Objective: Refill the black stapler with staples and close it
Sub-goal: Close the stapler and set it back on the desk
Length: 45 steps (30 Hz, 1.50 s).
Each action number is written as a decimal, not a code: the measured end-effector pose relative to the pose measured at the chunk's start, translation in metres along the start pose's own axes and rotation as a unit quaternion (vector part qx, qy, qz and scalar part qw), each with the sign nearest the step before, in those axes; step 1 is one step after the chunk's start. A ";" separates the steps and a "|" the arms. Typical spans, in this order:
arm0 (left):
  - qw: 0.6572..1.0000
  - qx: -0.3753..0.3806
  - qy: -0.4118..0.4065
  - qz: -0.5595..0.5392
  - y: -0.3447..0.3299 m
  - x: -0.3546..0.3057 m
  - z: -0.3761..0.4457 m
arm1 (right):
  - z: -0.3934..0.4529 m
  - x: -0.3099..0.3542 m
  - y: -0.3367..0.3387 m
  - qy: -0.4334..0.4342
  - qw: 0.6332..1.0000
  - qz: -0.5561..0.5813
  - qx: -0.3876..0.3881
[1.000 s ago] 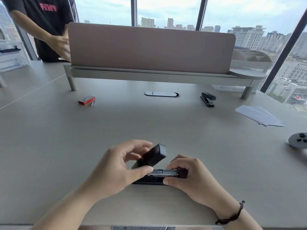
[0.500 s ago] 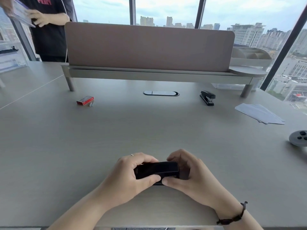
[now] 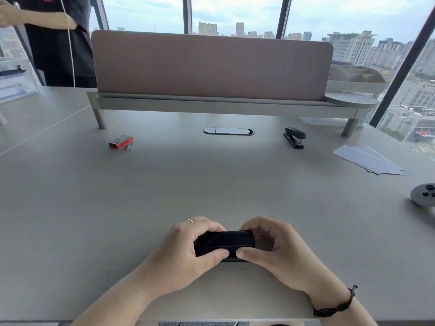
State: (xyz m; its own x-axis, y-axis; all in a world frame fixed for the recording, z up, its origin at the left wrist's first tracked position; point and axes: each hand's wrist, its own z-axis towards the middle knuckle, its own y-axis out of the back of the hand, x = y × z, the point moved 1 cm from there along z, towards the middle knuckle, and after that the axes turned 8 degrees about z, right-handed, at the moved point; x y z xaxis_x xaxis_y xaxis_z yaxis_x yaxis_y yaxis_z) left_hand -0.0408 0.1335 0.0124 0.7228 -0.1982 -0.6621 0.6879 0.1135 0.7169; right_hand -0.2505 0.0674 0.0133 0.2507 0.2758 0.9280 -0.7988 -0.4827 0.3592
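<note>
A black stapler [image 3: 224, 241] lies on the desk near the front edge, its top arm down flat on its base. My left hand [image 3: 188, 250] grips its left end, thumb at the front and fingers over the back. My right hand [image 3: 270, 248] holds the right end the same way. Both thumbs meet at the stapler's front side. A red staple box [image 3: 120, 141] sits far back on the left with a small strip of staples beside it.
A second black stapler [image 3: 294, 137] stands at the back right. White paper sheets [image 3: 369, 160] lie at the right, and a grey controller [image 3: 423, 194] is at the right edge. A desk divider [image 3: 211, 67] runs along the back. A person in a dark shirt [image 3: 58, 38] stands at the far left.
One second ago the stapler's top arm was raised with the staple channel exposed. It has been pressed down shut, and both hands now rest on the closed stapler.
</note>
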 end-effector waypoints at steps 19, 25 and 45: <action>0.995 -0.096 0.036 0.021 0.005 0.009 -0.003 | -0.003 0.007 -0.004 0.010 1.000 -0.010 0.021; 0.989 -0.128 0.075 0.020 0.005 0.014 -0.004 | -0.004 0.008 -0.004 0.019 0.999 0.002 0.049; 0.999 0.027 0.020 -0.003 0.010 0.000 -0.009 | -0.002 0.004 -0.002 -0.001 0.993 0.105 0.060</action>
State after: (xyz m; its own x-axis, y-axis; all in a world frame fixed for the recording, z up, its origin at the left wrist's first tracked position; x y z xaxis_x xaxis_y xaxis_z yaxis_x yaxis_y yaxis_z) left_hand -0.0331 0.1433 0.0178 0.7209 -0.1592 -0.6745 0.6890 0.0594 0.7224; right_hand -0.2491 0.0716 0.0164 0.0875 0.1574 0.9836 -0.7629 -0.6244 0.1678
